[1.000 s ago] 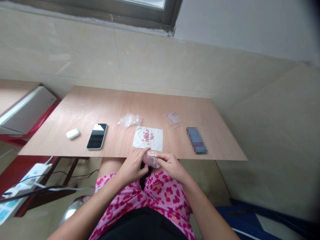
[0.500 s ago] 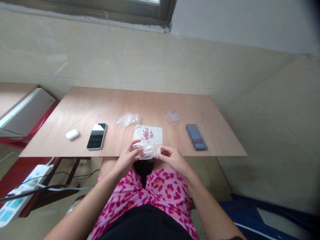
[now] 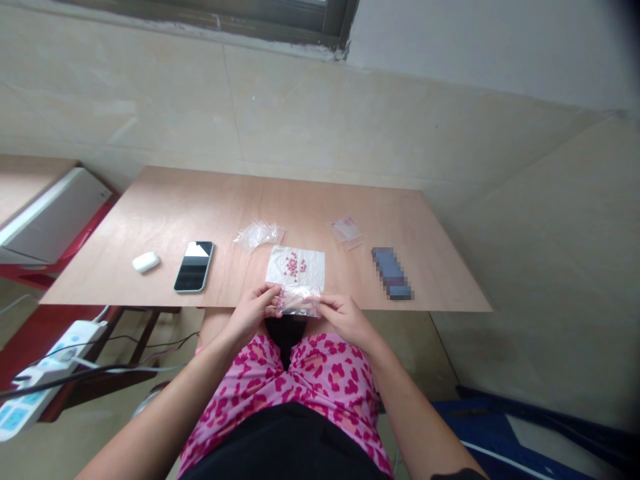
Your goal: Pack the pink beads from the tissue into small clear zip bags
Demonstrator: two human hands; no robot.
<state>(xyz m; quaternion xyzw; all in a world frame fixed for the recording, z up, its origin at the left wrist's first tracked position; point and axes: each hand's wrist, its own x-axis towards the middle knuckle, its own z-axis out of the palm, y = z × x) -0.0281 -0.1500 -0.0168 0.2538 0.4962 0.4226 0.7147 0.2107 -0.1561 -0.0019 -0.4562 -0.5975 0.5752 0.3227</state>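
A small clear plastic bag [image 3: 300, 301] is stretched between my two hands at the table's front edge. My left hand [image 3: 257, 308] pinches its left end, where some pink shows through the plastic. The right end is gripped between the thumb and fingers of my right hand [image 3: 346, 319]. Just beyond the bag lies a white tissue [image 3: 315, 267] with many small pink beads [image 3: 291, 264] scattered on it. Behind the tissue to the left is a pile of clear plastic bags [image 3: 259, 235]. Flat bags with pink marks [image 3: 346, 231] lie to the right.
On the wooden table [image 3: 210, 200] a phone [image 3: 194, 268] and a white earbud case [image 3: 146, 262] lie to the left. A pixelated dark object [image 3: 392, 273] lies to the right. A power strip [image 3: 50, 377] with cables is below left. The tiled wall [image 3: 300, 127] borders the table's back.
The bag has been pulled flatter and straighter between my hands. My left fingers, spread before, have closed on its left end. The view has shifted slightly.
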